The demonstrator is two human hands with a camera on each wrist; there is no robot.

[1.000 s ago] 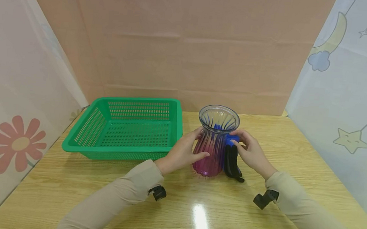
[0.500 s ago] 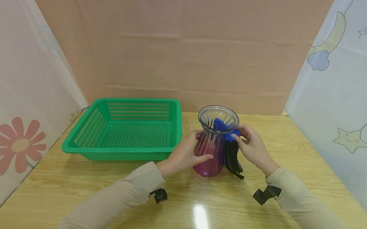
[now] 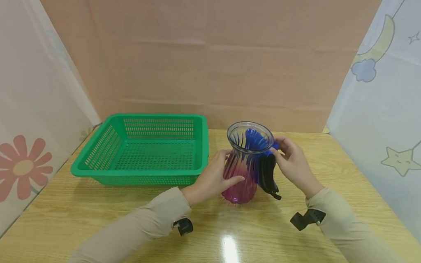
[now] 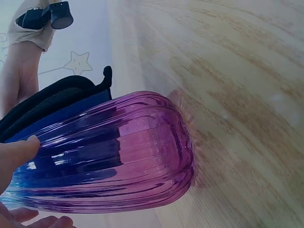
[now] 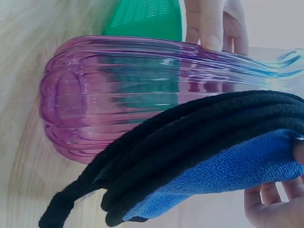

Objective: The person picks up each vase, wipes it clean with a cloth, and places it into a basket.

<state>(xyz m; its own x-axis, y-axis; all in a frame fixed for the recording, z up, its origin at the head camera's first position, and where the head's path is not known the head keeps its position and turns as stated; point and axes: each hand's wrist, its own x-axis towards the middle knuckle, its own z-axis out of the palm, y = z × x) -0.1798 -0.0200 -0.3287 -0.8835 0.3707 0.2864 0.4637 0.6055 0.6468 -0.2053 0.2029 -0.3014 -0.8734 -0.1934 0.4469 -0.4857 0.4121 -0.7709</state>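
A ribbed glass vase [image 3: 240,179], pink at the base and blue to clear toward its flared rim, stands upright on the table. My left hand [image 3: 212,177] grips its left side, thumb across the front and fingers round the back. A folded blue towel [image 5: 247,164] with thick black edging and a small black loop lies along the vase's right side. My right hand [image 3: 293,163] pinches the towel's upper part close to the vase's neck. In the head view, the towel's blue upper part shows through the glass below the rim.
To the left of the vase sits a green perforated plastic basket [image 3: 138,170] on the wooden table [image 3: 201,242]. A tan backdrop [image 3: 209,57] rises behind the table, with printed panels at both sides.
My right hand has moved slightly up and away with the towel, and more blue shows behind the vase's rim. The towel's black loop end has risen. My left hand stays on the vase.
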